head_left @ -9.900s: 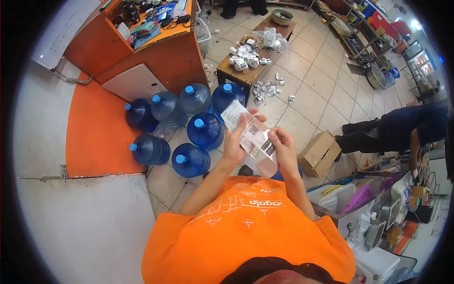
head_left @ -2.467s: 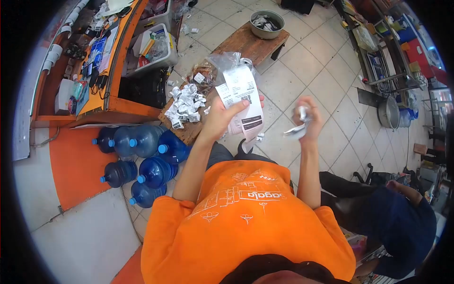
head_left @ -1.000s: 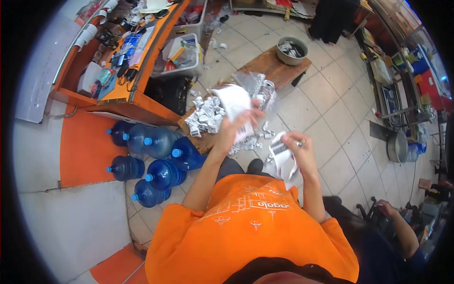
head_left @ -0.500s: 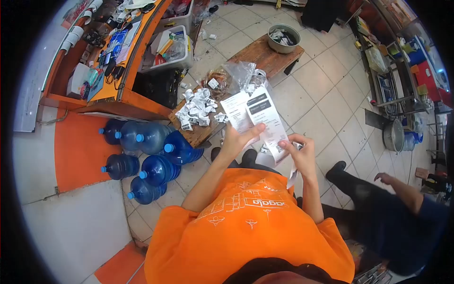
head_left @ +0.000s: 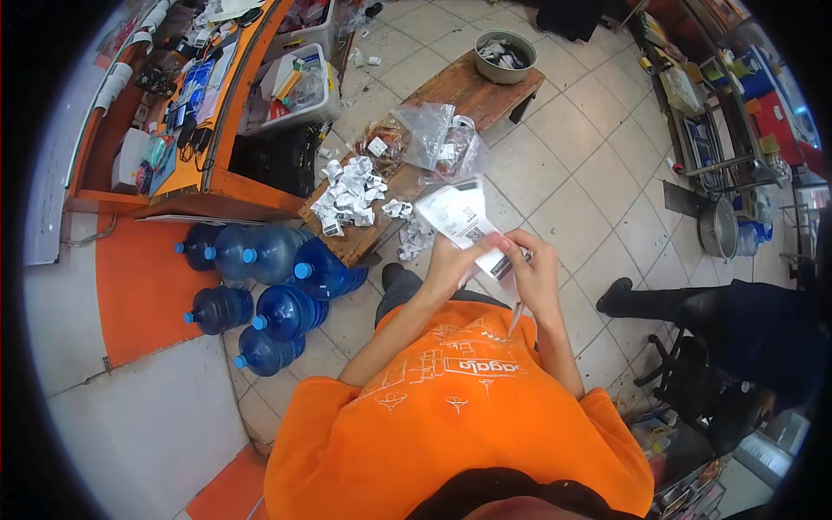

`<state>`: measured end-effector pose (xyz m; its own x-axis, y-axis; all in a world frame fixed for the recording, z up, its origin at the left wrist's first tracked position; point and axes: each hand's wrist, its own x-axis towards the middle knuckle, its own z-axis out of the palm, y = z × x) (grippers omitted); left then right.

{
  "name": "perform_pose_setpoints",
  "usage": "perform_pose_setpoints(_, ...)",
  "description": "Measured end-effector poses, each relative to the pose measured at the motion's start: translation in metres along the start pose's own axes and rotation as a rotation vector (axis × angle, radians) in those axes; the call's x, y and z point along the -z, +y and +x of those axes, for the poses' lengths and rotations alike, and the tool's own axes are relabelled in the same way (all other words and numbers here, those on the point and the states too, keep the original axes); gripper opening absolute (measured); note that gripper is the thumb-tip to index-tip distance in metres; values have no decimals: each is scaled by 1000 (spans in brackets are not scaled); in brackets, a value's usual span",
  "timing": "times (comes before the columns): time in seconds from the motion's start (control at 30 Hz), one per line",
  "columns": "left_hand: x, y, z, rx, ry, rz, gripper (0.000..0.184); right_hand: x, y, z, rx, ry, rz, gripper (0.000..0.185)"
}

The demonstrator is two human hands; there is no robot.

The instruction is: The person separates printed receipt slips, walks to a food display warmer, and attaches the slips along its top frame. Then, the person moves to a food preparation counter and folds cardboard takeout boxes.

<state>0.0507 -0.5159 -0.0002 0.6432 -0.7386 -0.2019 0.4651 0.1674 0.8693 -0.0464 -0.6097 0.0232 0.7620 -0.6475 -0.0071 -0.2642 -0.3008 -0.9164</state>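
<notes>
Printed paper receipts are held in front of my orange shirt, fanned out toward the bench. My left hand is closed on their lower left side, thumb on top. From the right, my right hand pinches the lower end, its thumb close to my left thumb. Another strip of paper hangs below my right hand, partly hidden by it. Beyond my hands, a pile of crumpled receipts lies on a low wooden bench, beside clear plastic bags with contents I cannot make out.
A metal pot stands at the bench's far end. Several blue water jugs are grouped on the floor at left, near an orange desk. At right are a metal basin, an office chair and a person in dark clothes.
My hands have drawn closer together, and the separate receipts now overlap and fold. The person at right has moved, uncovering the office chair.
</notes>
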Motion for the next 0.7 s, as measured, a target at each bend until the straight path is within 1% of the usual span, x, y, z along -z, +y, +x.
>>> perform_pose_setpoints(0.03, 5, -5, 1, 32, -66, 48, 23, -3, 5, 0, 41, 26, 138, 15)
perform_pose_setpoints(0.07, 6, -10, 2, 33, -67, 47, 23, -5, 7, -1, 40, 27, 137, 15)
perform_pose_setpoints(0.13, 2, -15, 1, 34, 54, -192, 23, -6, 7, -5, -440, -37, 620, 15)
perform_pose_setpoints(0.17, 2, -13, 1, 125, 51, -297, 26, -5, 17, -4, -540, -81, 742, 16)
perform_pose_setpoints(0.2, 5, -9, 5, 127, 49, -296, 26, -5, 17, -6, -541, -78, 743, 16)
perform_pose_setpoints(0.27, 14, 0, 15, 151, -32, -266, 32, -4, 16, -7, -499, 27, 669, 12)
perform_pose_setpoints(0.3, 15, 14, 17, 171, 33, -404, 33, 1, 18, -6, -498, 26, 666, 12)
perform_pose_setpoints(0.33, 29, 9, 22, 78, 37, -318, 31, 11, 22, -4, -406, -140, 446, 12)
perform_pose_setpoints(0.37, 39, 6, 30, 19, 105, -366, 30, 16, 24, -3, -311, -299, 227, 14)
perform_pose_setpoints(0.4, 45, 7, 34, -40, 171, -413, 30, 15, 19, -3, -312, -298, 229, 14)
perform_pose_setpoints(0.43, 47, 13, 34, -40, 170, -413, 30, 14, 7, -1, -236, -223, 255, 16)
perform_pose_setpoints(0.5, 40, 35, 31, -62, -75, 461, 32, 10, -16, 8, -192, -153, 379, 17)
perform_pose_setpoints(0.53, 9, 46, 22, -110, -80, 664, 37, 8, -27, 12, -167, -120, 439, 17)
perform_pose_setpoints(0.6, 13, 26, 20, -341, -61, 719, 38, -4, -17, 30, -56, 47, 69, 15)
perform_pose_setpoints(0.63, 14, 15, 24, -204, -21, 578, 41, -5, -14, 33, -125, 78, 356, 14)
perform_pose_setpoints(0.67, 16, 7, 23, -207, -19, 577, 41, -5, -17, 36, -121, 76, 356, 14)
perform_pose_setpoints(0.7, 17, 4, 16, 33, -18, 101, 43, -4, -22, 37, -262, 119, 593, 16)
